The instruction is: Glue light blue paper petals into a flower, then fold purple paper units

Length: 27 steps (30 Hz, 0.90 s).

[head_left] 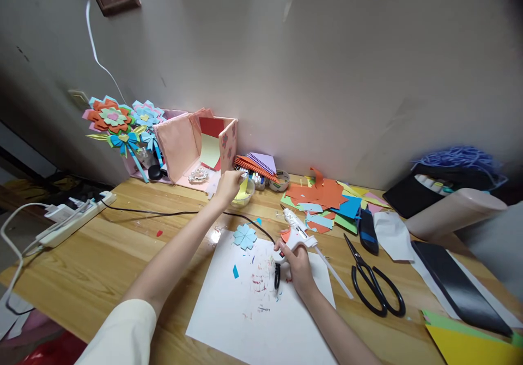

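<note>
My right hand (299, 267) is wrapped round a white hot glue gun (293, 224), its nozzle pointing up and left and a glue stick (333, 272) trailing from its back. My left hand (229, 186) reaches to a clear plastic bowl (244, 200) with yellow paper (242, 190) in it. The left fingers are pinched together at the rim; what they hold, if anything, I cannot make out. Between my arms, a light blue paper flower (244, 237) lies at the top edge of a stained white sheet (229, 316). A small blue paper piece (236, 271) is below the flower.
Scissors (370, 280) and a dark utility knife (368, 233) lie right of the glue gun, near paper scraps (321, 193). A black cord (163, 213) runs from the power strip (77, 220). Paper flowers (112, 117) and a pink box (175, 147) stand against the wall.
</note>
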### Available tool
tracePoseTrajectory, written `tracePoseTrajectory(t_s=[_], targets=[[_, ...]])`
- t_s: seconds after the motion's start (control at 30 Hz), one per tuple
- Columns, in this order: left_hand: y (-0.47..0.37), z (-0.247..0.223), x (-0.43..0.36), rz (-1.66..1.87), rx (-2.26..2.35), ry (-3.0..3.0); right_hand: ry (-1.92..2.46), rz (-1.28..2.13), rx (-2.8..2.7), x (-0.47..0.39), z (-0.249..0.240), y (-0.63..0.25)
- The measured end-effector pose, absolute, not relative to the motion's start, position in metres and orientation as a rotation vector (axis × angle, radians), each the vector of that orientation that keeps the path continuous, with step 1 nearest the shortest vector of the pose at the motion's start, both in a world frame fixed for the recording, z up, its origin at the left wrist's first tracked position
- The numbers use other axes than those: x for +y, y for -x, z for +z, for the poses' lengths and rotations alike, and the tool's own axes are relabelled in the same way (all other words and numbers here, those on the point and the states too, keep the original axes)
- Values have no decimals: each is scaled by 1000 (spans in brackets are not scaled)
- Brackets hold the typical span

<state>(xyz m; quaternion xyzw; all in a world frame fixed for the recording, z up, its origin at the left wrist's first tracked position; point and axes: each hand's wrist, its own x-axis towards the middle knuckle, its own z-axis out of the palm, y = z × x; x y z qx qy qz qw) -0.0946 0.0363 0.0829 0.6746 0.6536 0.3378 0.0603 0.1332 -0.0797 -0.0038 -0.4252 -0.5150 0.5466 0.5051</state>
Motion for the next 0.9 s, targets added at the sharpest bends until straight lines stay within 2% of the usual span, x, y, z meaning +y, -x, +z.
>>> tracePoseTrajectory(t_s=[0.43,0.63,0.77,0.83,0.9], targets=[[95,80,39,884,2022,-2026,1051,1298,-1277,-79,-4,-134],[95,90,34,997,2147,-1998,1032,1321,-1297,-78,-6,-133],[78,114,9,1251,1861,-1994,1030,1295,-1305,-78,-7,-133],[59,138,-24,1386,1528,-1929,1054,1292,-1301,-79,-7,-133],[39,165,-69,1375,1087,-1879,1096,1270,-1309,-79,-8,-134]])
